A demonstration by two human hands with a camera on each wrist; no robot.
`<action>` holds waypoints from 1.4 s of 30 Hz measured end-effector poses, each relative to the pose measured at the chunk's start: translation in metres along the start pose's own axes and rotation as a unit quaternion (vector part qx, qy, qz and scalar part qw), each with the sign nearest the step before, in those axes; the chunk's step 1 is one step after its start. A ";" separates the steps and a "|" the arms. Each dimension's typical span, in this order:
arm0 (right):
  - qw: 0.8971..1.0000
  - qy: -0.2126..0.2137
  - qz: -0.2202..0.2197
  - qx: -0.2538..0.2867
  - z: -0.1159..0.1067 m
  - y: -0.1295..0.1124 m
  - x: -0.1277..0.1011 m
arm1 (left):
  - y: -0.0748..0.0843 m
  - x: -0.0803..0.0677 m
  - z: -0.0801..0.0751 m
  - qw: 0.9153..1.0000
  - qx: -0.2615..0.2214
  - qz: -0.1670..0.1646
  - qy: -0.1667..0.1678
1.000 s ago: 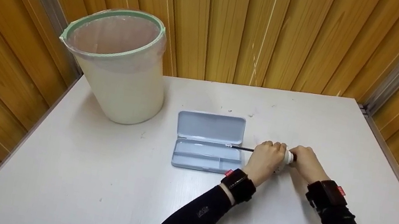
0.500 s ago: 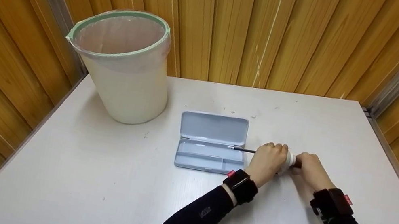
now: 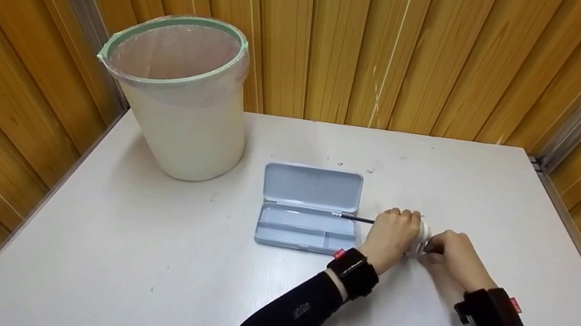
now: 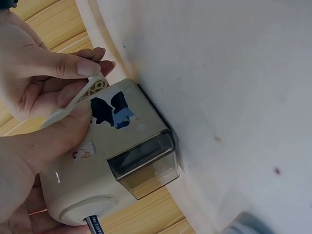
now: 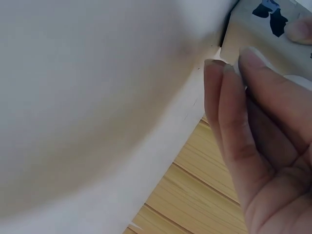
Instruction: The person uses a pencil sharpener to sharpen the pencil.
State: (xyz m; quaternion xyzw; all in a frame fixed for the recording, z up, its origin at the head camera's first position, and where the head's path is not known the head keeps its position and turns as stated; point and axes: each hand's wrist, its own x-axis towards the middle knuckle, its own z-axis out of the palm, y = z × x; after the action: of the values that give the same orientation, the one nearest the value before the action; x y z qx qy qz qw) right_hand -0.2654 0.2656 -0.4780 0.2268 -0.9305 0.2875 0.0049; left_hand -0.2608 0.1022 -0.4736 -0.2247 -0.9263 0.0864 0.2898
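A cream pencil sharpener (image 4: 139, 114) with dark and blue stickers stands on the white table, its body mostly hidden under my left hand (image 3: 390, 237) in the head view. That hand grips the body, thumb across the top. A dark pencil (image 3: 355, 218) pokes out of the sharpener's left end and reaches over the case. At the other end, my right hand (image 3: 456, 255) pinches the crank handle (image 4: 97, 85) between thumb and fingers. A smoky clear shavings drawer (image 4: 151, 168) shows on the sharpener's side.
Left of the hands lies a light blue pencil case (image 3: 312, 186), lid raised, with divided compartments. A tall cream bin (image 3: 181, 138) with a green rim and plastic liner stands at the back left. Wood-patterned walls (image 3: 336, 39) border the white table (image 3: 131, 254).
My right hand has shifted slightly down and to the right at the crank end. The left hand keeps its grip on the sharpener. The head view has shifted slightly.
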 end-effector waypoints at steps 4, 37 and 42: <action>1.000 0.002 0.009 -0.001 0.000 -0.003 -0.003 | 0.000 0.000 0.000 1.000 0.001 -0.003 0.000; 1.000 0.001 -0.010 0.009 -0.008 -0.010 -0.020 | 0.007 0.005 -0.005 0.998 -0.008 -0.016 -0.068; 1.000 0.002 -0.015 0.017 -0.010 -0.012 -0.022 | 0.008 0.005 -0.005 0.998 0.001 -0.015 -0.060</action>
State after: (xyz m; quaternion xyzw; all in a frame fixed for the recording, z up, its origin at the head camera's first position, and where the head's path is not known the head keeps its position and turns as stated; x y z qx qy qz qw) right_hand -0.2414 0.2717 -0.4660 0.2405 -0.9218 0.3040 0.0076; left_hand -0.2590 0.1120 -0.4693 -0.2049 -0.9453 0.0963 0.2349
